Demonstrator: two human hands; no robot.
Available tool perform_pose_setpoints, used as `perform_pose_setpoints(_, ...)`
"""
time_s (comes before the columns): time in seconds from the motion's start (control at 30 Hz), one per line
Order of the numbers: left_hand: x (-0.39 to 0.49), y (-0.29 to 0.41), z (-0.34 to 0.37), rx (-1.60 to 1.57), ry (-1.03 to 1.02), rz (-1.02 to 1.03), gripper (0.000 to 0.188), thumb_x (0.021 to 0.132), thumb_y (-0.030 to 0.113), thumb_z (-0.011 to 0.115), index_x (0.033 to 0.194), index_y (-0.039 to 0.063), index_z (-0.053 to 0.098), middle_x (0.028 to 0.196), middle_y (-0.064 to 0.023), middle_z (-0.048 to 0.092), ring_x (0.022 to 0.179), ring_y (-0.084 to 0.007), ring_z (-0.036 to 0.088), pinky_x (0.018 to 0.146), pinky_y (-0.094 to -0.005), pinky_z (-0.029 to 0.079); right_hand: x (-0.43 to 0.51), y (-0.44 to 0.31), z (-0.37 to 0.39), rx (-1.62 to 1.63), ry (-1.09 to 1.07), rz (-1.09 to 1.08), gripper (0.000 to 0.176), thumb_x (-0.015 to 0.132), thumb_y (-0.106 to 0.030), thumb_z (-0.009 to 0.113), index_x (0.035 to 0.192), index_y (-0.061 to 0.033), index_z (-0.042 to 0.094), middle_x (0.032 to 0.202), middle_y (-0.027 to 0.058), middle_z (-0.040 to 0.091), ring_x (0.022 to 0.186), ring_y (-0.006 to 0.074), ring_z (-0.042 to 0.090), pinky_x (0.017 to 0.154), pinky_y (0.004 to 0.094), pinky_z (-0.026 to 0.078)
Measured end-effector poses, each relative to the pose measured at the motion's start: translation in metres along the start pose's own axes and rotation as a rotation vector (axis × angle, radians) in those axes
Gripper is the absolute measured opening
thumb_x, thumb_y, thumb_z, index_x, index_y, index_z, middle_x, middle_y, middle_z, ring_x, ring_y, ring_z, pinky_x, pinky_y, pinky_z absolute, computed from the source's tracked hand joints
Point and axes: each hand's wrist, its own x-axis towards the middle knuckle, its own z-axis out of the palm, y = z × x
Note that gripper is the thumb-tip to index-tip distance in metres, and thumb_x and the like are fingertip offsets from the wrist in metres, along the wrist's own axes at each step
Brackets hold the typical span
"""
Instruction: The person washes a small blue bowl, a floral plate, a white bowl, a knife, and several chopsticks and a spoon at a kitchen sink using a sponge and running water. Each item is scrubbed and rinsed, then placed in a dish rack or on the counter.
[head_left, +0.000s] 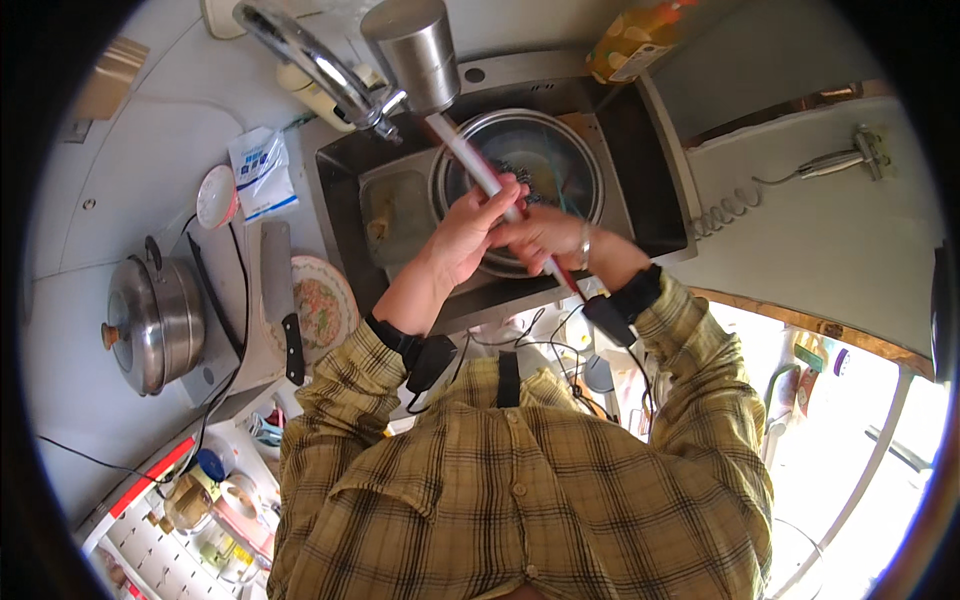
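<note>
A long, narrow white-and-red object (472, 159), perhaps a slim box, slants across the sink, too blurred to name more exactly. My left hand (469, 232) pinches it near the middle with the thumb on top. Just below, my right hand (546, 234) closes around its lower part, and the two hands nearly touch. Behind them sits a round metal basin (596, 180) with water and a dark coil-like thing (517, 174), possibly a steel scourer. The hands hide part of the basin's near side. Its place is inside the dark sink (660, 180).
A chrome faucet (300, 56) and a metal cylinder (416, 60) overhang the sink. On the left counter are a cleaver (276, 270), a patterned plate (319, 307) with food, a steel pot (161, 322) and a bowl (217, 196). An orange pouch (634, 45) stands behind. Cables hang below.
</note>
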Motion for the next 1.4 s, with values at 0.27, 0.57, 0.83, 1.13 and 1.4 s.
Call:
perform_pose_setpoints(0.27,0.02,-0.019,-0.045,-0.541,0.205,0.142,0.044,0.094,0.045,0.058,0.071,0.011,0.043,0.062,-0.0019,0.046,0.092,-0.0271,0.066,0.098,-0.0495,0.051,-0.013,0.019,0.008,0.062,-0.059,0.015,0.044,0.09,-0.046,0.065,0.107,-0.0062,0.059,0.085,0.0044,0.059,0.072,0.0122,0.059,0.068,0.0296,0.055)
perform_pose_setpoints(0.57,0.013,-0.039,-0.039,-0.658,0.318,0.123,0.043,0.096,0.039,0.058,0.067,0.011,0.044,0.06,-0.0004,0.043,0.064,-0.0167,0.053,0.088,-0.0398,0.054,0.017,0.046,0.005,0.093,0.463,-0.174,0.061,0.095,-0.059,0.046,0.098,-0.0009,0.066,0.096,0.0103,0.067,0.09,0.0195,0.062,0.075,0.0354,0.053)
perform_pose_setpoints(0.83,0.011,-0.033,-0.056,-0.576,0.341,0.119,0.041,0.098,0.037,0.056,0.067,0.011,0.044,0.06,-0.0003,0.043,0.062,-0.0157,0.052,0.087,-0.0406,0.054,0.044,0.051,-0.078,-1.336,1.008,0.224,0.069,0.086,-0.047,0.064,0.132,0.0027,0.048,0.123,0.0233,0.061,0.107,0.0344,0.063,0.091,0.0424,0.051)
perform_pose_setpoints(1.13,0.009,-0.038,-0.052,-0.537,0.338,-0.008,0.039,0.099,0.034,0.055,0.069,0.011,0.046,0.059,-0.0004,0.043,0.059,-0.0165,0.052,0.084,-0.04,0.055,0.036,0.039,-0.101,-1.209,0.649,0.41,0.041,0.085,-0.02,0.062,0.118,0.0051,0.062,0.119,0.0277,0.062,0.111,0.039,0.061,0.093,0.0435,0.05)
perform_pose_setpoints(1.4,0.02,-0.045,-0.041,-0.522,0.266,-0.112,0.038,0.099,0.034,0.055,0.07,0.011,0.046,0.059,0.0002,0.045,0.061,-0.0164,0.054,0.083,-0.0393,0.055,-0.007,0.051,-0.114,-1.221,0.534,0.311,0.034,0.086,-0.016,0.058,0.112,0.0062,0.062,0.111,0.0273,0.063,0.104,0.0409,0.063,0.089,0.0456,0.051)
